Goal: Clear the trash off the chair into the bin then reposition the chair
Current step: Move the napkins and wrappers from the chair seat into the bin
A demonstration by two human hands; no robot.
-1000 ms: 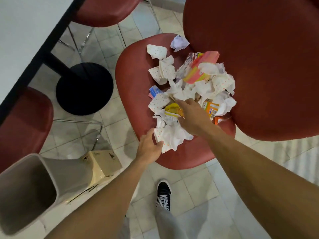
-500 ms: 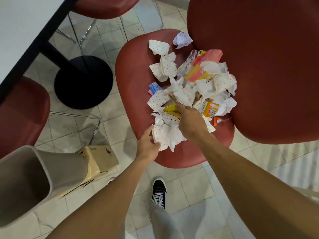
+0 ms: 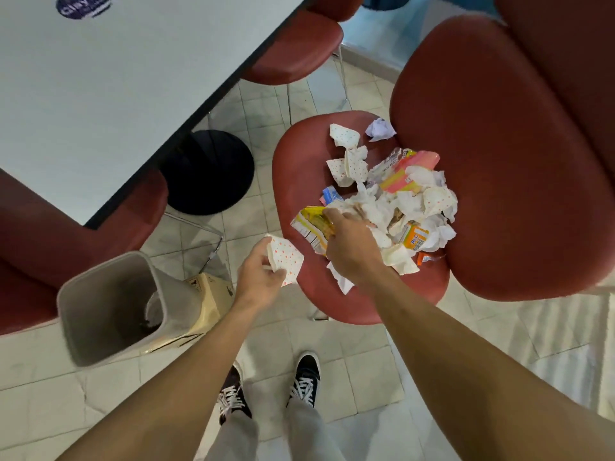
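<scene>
Both hands are clearing: the left hand [image 3: 263,274] pinches a dotted napkin [image 3: 287,261] between chair [image 3: 299,181] and bin [image 3: 109,307], the right hand [image 3: 349,247] grips a yellow carton [image 3: 307,224] in the seat's trash pile [image 3: 396,197], so dropping both binward seems next.

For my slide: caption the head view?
Left hand holds a dotted napkin; right hand grips a yellow wrapper on the chair.

Red chair seat [image 3: 296,168] — crumpled napkins [image 3: 382,207], wrappers [image 3: 407,169] piled on.
</scene>
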